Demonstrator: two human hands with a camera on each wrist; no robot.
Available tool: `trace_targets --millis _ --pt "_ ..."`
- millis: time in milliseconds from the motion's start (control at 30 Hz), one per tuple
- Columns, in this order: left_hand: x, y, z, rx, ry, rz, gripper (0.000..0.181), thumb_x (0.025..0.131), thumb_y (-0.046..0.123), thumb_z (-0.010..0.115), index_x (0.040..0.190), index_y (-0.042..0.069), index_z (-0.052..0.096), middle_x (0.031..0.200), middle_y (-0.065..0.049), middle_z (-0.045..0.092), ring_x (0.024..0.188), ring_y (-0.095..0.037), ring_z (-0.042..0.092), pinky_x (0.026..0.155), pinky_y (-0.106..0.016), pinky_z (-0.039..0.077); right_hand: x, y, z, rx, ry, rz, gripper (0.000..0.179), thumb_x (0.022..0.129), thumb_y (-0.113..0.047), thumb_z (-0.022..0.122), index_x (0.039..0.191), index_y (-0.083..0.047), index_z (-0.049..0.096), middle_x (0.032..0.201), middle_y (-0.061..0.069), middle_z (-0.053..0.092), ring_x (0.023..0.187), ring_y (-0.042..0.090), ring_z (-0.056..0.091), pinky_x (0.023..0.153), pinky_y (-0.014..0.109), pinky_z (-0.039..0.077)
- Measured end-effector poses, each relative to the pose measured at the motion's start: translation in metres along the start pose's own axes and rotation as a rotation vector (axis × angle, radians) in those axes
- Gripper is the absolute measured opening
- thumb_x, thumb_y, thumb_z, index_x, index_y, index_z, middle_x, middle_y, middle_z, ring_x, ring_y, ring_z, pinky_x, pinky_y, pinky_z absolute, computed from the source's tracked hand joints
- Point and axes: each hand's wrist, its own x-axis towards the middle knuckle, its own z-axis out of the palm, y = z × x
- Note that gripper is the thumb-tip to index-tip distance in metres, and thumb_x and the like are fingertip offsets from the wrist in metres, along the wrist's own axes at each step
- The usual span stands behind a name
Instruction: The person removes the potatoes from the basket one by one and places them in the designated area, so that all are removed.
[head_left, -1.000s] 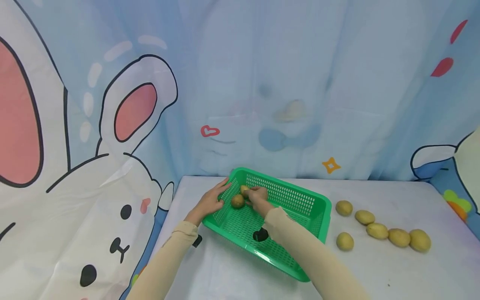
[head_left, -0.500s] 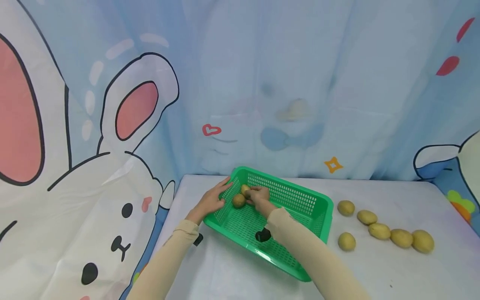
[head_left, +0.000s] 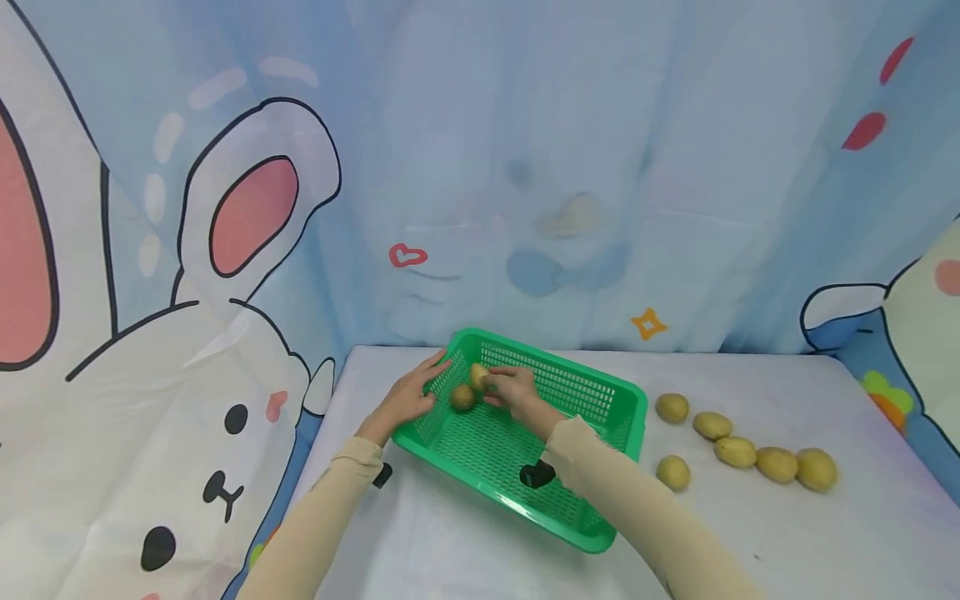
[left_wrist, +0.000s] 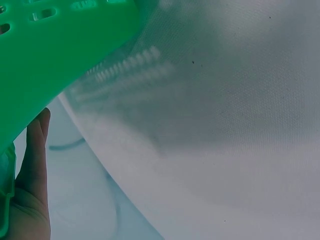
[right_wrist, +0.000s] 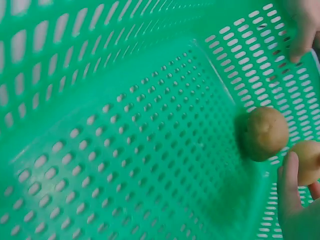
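A green plastic basket [head_left: 517,511] with slotted walls stands at an angle on the table. My left hand [head_left: 407,398] grips its left rim, thumb on the inside and fingers along the outer wall. Inside, in the far left corner, my right hand [head_left: 516,390] pinches a pale yellow potato [head_left: 478,377] between thumb and fingers. A browner potato [head_left: 462,397] lies on the basket floor right beside it. In the right wrist view the thumb presses the side of the held potato [right_wrist: 306,162], which is partly cut off by the frame, close to the brown potato [right_wrist: 267,133].
To the right of the basket, several potatoes lie in a slanting row, from one near the rim [head_left: 672,408] to a larger one [head_left: 816,469]. A single potato [head_left: 673,472] sits nearer the front. A cartoon-printed curtain [head_left: 495,167] hangs behind the white table [head_left: 442,550].
The head view has shifted slightly. My right hand has drawn a little to the right, so more of the pale potato shows. The left hand keeps its place on the rim.
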Motion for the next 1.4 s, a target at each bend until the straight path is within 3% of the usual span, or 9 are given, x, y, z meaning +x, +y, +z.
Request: trace_targets --millis 167,333,467,633,767,1233,1400 --pt "-0.003 -0.005 -0.007 -0.009 0.002 -0.012 0.070 0.081 -0.006 0.047 0.151 0.002 0.039 0.161 -0.012 0.026 0.144 -0.033 0.031 0.081 -0.040 0.043 -0.009 -0.014 -0.010 0.013 -0.074 0.014 0.044 0.091 -0.001 0.064 0.133 0.008 0.055 0.130 0.031 0.055 0.114 0.044 0.060 0.082 0.036 0.056" --pt "-0.005 -0.011 -0.011 -0.008 0.018 -0.009 0.070 0.081 -0.006 0.046 0.151 0.001 0.039 0.161 -0.013 0.025 0.143 -0.034 0.032 0.077 -0.040 0.043 -0.019 -0.030 -0.028 -0.004 -0.128 0.014 0.047 0.093 -0.003 0.064 0.138 0.006 0.052 0.134 0.031 0.051 0.113 0.040 0.062 0.083 0.034 0.055" --pt "-0.006 -0.014 -0.014 0.001 0.015 -0.007 0.070 0.082 -0.006 0.046 0.151 0.001 0.037 0.161 -0.014 0.025 0.143 -0.034 0.031 0.077 -0.038 0.042 -0.034 -0.043 -0.046 -0.054 -0.143 -0.035 0.041 0.096 0.000 0.056 0.136 0.009 0.052 0.137 0.031 0.049 0.113 0.036 0.063 0.087 0.035 0.054" --pt "-0.006 -0.016 -0.019 0.000 0.024 -0.016 0.070 0.082 -0.007 0.047 0.151 0.001 0.038 0.162 -0.012 0.024 0.143 -0.033 0.031 0.073 -0.036 0.041 -0.042 -0.045 -0.058 -0.090 -0.160 -0.105 0.037 0.099 0.002 0.048 0.134 0.016 0.049 0.141 0.034 0.044 0.124 0.043 0.054 0.091 0.040 0.052" --pt "-0.003 -0.017 -0.019 -0.005 0.026 0.001 0.071 0.080 -0.007 0.046 0.150 0.000 0.039 0.161 -0.014 0.025 0.144 -0.034 0.031 0.070 -0.034 0.041 -0.037 -0.033 -0.057 -0.100 -0.178 -0.070 0.039 0.100 0.001 0.049 0.136 0.015 0.047 0.143 0.035 0.041 0.126 0.048 0.049 0.091 0.042 0.052" --pt "0.002 -0.010 -0.006 -0.035 -0.002 -0.006 0.070 0.080 -0.007 0.046 0.150 -0.001 0.039 0.161 -0.015 0.026 0.145 -0.031 0.029 0.102 -0.046 0.041 -0.019 -0.016 -0.038 -0.084 -0.100 -0.001 0.041 0.097 0.000 0.053 0.136 0.013 0.049 0.141 0.032 0.046 0.121 0.048 0.054 0.088 0.042 0.053" --pt "0.002 -0.007 0.000 -0.029 -0.006 0.007 0.070 0.080 -0.007 0.047 0.150 -0.001 0.039 0.161 -0.014 0.026 0.144 -0.032 0.030 0.093 -0.042 0.044 -0.014 -0.002 -0.031 -0.150 -0.085 0.012 0.042 0.096 -0.002 0.056 0.135 0.014 0.050 0.139 0.033 0.047 0.121 0.050 0.052 0.089 0.047 0.052"
